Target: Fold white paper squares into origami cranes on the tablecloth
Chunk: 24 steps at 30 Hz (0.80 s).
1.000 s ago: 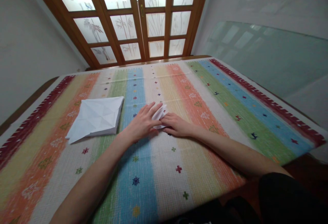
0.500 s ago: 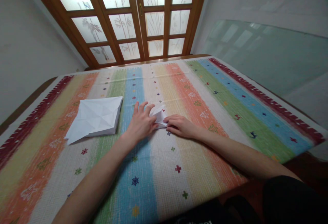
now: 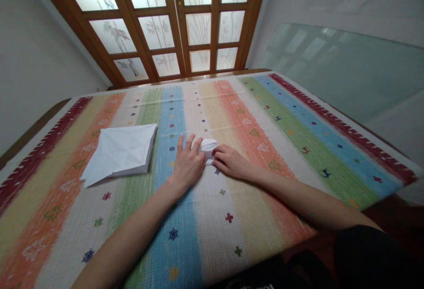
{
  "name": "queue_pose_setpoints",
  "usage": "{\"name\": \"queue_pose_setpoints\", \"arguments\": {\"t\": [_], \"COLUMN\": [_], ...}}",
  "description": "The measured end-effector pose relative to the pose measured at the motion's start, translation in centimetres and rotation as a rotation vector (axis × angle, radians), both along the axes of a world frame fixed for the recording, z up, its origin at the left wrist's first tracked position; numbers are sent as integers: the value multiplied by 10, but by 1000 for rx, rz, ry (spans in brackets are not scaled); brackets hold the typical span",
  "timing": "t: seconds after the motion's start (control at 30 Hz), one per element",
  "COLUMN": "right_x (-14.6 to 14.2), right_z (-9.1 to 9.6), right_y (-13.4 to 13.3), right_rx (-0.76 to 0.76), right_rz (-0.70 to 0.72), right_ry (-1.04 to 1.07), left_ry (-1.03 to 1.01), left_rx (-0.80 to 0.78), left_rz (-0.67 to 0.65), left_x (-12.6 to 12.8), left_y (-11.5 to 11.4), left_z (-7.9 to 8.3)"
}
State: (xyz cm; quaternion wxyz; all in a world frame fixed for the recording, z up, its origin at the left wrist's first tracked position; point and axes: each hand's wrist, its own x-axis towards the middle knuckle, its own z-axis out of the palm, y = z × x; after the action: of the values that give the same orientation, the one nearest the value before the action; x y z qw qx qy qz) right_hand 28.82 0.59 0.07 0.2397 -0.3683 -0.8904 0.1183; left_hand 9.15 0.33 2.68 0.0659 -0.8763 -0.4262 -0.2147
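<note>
A small folded piece of white paper (image 3: 208, 145) lies on the striped tablecloth between my two hands, with a raised flap at its far side. My left hand (image 3: 189, 162) grips its left part, thumb and index finger closed on it and the other fingers raised. From the right, my right hand (image 3: 231, 161) pinches the paper's right edge with its fingers bent together. My fingers hide both ends of the paper. Left of my left hand rests a stack of white paper sheets (image 3: 124, 150), the top one marked with crossing creases.
The tablecloth (image 3: 212, 205) has coloured stripes and small printed figures, and covers a large table. Beyond the far edge stand wooden doors (image 3: 182, 37) with frosted panes. A pale glass-like panel (image 3: 331, 68) leans along the right wall.
My left hand has turned and pressed in closer on the paper. The raised flap now sits lower and rounder. My right hand stays nearly in place; the view has shifted slightly.
</note>
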Motion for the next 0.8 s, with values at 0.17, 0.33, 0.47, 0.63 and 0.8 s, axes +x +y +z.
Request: {"name": "queue_pose_setpoints", "arguments": {"t": [0.17,0.33,0.47,0.63,0.8], "right_x": [-3,-4,-5,-4,-3], "right_z": [-1,-2,-2,-6,-8], "right_y": [0,-2,-2,0,1], "right_rx": [11,5,-7,-13,-9], "right_rz": [-61,-161,-153,-78,-73], "right_ry": [-58,-76,-38,-17,-24], "left_ry": [-50,-71,-127,-290,-331], "left_rx": [-9,-7,13,-24,-140], "left_rz": [-1,4,29,69,130], "left_x": [0,-1,-6,-10,-12], "left_y": [-1,-1,3,16,23], "left_z": [-7,-12,-18,-31,-34]}}
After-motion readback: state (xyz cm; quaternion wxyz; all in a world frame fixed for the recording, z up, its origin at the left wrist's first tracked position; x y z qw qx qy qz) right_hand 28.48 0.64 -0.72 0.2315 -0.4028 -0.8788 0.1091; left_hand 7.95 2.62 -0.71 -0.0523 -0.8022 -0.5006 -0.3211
